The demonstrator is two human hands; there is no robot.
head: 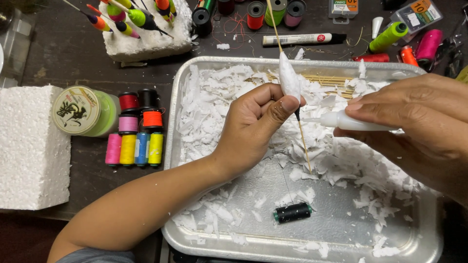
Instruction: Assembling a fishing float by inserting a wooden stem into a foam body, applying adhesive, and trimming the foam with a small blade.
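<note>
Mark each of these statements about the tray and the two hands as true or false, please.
1. The left hand holds a white float on a thin stick. True.
2. The right hand holds scissors. False: it holds a small white squeeze bottle, its tip pointing at the stick.
3. A dark thread spool lies in the metal tray. True.
4. The tray holds water. False: it holds white foam shavings.
5. The painted floats lie flat on the table. False: they stand stuck in a foam block.
</note>
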